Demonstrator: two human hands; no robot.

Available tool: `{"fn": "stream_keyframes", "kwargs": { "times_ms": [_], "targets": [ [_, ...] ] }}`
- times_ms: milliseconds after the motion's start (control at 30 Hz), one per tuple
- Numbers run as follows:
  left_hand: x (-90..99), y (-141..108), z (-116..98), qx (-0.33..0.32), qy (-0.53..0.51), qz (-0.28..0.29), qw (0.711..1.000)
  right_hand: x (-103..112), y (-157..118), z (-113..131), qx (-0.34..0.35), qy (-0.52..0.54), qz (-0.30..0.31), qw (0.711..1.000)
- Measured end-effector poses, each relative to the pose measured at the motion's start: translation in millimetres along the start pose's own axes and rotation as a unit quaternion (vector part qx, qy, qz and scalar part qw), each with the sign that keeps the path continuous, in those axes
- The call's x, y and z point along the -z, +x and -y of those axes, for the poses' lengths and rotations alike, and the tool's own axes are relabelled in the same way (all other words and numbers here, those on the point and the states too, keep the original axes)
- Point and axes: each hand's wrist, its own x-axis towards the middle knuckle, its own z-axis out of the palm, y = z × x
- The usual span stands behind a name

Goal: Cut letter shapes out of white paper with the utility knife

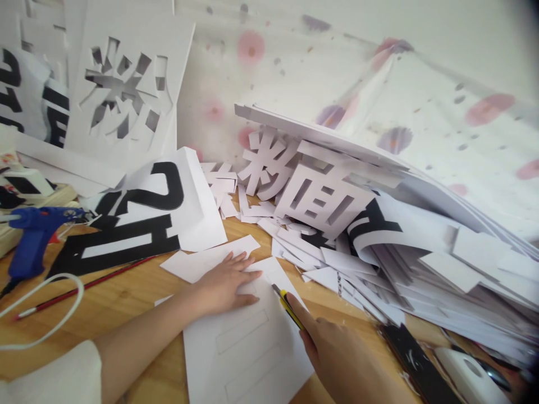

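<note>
A white board with rectangles outlined in pencil lies on the wooden table. Flat on its upper left part rests my left hand, fingers spread and pointing right. My right hand is closed around a yellow and black utility knife, its blade out over the board's right side. Whether the blade tip touches the board I cannot tell. Partly beneath my left hand and wrist is another white piece.
A blue glue gun, a white cable and a red pencil lie at left. Cut-out characters and scraps pile up behind. A black phone and white mouse are at right. A stencil sheet leans at back left.
</note>
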Motion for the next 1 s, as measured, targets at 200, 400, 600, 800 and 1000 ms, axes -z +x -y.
{"fn": "stream_keyframes", "kwargs": {
  "times_ms": [200,400,600,800,1000],
  "targets": [
    [-0.4,0,1,-0.005,0.007,-0.003,1.000,2,-5,0,-0.003,0.002,-0.020,1.000],
    [0.3,0,-1,-0.001,0.017,0.002,1.000,12,-10,1,0.000,-0.007,-0.041,0.999],
    [1.8,1,-2,0.005,0.021,-0.001,1.000,18,-13,-1,0.027,-0.011,-0.074,0.997],
    [0.9,0,-2,0.001,0.013,-0.002,1.000,14,-19,0,0.020,-0.027,-0.066,0.997],
    [-0.1,0,-1,0.003,-0.002,-0.005,1.000,9,-23,-1,0.018,-0.007,-0.038,0.999]
  ]
}}
